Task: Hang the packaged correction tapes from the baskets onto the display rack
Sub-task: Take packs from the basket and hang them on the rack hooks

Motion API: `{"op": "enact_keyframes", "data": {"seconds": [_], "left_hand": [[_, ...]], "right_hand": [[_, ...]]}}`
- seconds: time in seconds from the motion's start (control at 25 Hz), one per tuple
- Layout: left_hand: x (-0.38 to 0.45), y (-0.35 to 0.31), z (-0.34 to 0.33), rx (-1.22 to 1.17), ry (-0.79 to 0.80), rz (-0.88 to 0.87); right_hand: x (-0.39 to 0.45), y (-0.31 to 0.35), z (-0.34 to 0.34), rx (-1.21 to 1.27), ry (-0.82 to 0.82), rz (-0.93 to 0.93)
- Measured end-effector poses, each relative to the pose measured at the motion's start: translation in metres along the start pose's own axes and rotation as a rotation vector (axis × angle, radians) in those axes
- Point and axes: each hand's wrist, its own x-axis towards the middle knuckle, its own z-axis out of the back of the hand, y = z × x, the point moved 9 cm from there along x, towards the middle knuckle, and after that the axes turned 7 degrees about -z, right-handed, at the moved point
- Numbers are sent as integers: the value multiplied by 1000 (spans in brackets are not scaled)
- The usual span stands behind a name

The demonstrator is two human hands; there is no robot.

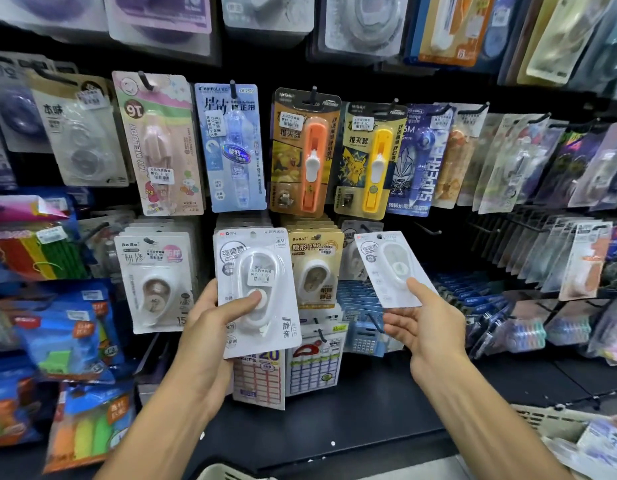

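**Two packs in hand at the rack**

My left hand (pixel 210 323) held a white packaged correction tape (pixel 256 292) upright in front of the display rack (pixel 369 84). My thumb lay across the clear blister near its round white cap, and my fingers were curled behind the card, so the pack was pinched between them. Its hang hole sat at the top, level with the lower row of hung packs.

My right hand (pixel 428 327) held a second, smaller-looking white pack (pixel 393 268) by its lower corner, tilted with the top leaning left. My thumb pressed the front of the card; my other fingers were spread loosely under and behind it. The pack was just in front of a black hook (pixel 428 229) on the rack, and I could not tell whether it touched the hook.

Between the two packs hung a tan card with a correction tape (pixel 314 271). Above it hung an orange clip pusher (pixel 305 150) and a yellow one (pixel 371 157). A cream basket (pixel 549 419) stood at the lower right, and another basket's rim (pixel 227 472) showed at the bottom edge.
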Motion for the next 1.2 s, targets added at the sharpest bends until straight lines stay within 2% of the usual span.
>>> {"op": "enact_keyframes", "data": {"seconds": [0.12,0.28,0.32,0.44,0.48,0.52,0.64,0.72,0.8,0.96,1.2], "left_hand": [[-2,-2,-2,-1,4,-17],[-1,2,-5,41,24,-27],[-2,6,-9,52,49,-23],[-8,18,-27,122,159,1],[-8,20,-30,183,176,-4],[-6,20,-29,270,160,-27],[0,18,-17,500,75,-66],[0,16,-14,517,78,-79],[0,15,-14,536,98,-93],[0,15,-15,559,101,-109],[-3,21,-23,580,135,-112]], "right_hand": [[-3,-11,-2,-5,-10,-55],[-8,-43,-22,-29,206,-253],[-14,-47,-33,-82,301,-242],[-55,-60,-82,-366,764,-142],[-60,-61,-89,-432,809,-78],[-57,-56,-90,-441,771,-12],[-27,-19,-65,-326,431,145],[-7,5,-40,-308,232,213],[9,17,-18,-341,108,249],[25,23,0,-433,24,283],[28,29,5,-319,-37,291]]}}
